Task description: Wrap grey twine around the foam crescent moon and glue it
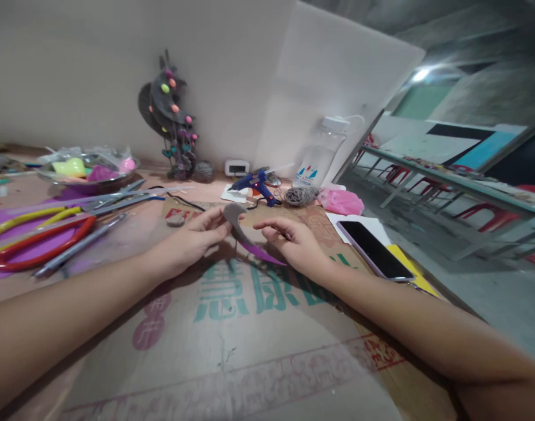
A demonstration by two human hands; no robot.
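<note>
One curved strip (245, 237) sits pinched in the left hand (192, 240); right hand (293, 241) fingers lie loosely apart.

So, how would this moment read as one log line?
left hand: holds grey curved piece | right hand: open, beside purple strip | surface: cardboard

- The fingers of the left hand (192, 240) cover part of the far end of the curved strip (245, 237).
- The label on the bottle (317, 158) is too small to read.
</note>
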